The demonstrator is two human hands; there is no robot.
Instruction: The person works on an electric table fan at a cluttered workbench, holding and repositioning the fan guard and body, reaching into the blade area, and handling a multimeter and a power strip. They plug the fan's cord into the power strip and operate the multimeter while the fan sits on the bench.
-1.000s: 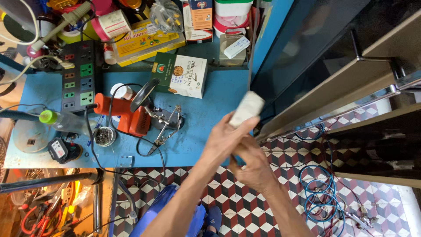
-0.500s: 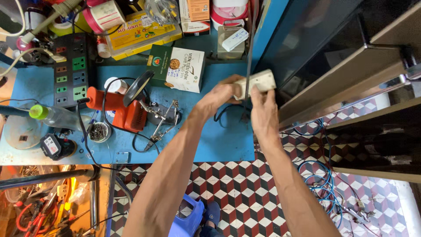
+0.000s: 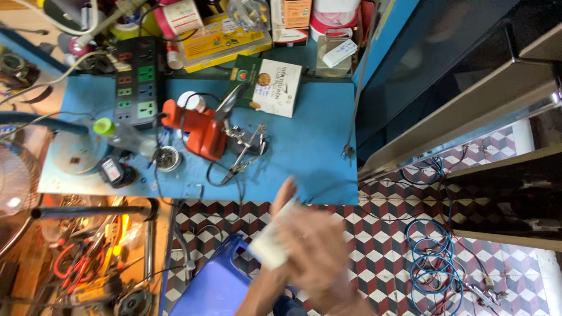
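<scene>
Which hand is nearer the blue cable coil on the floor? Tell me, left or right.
Right. The right hand lies left of the blue cable coil in the picture; the left hand is farther left, nearer the blue table.

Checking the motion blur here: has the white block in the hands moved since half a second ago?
Yes. The white block has come down off the blue table, toward the person.
</scene>
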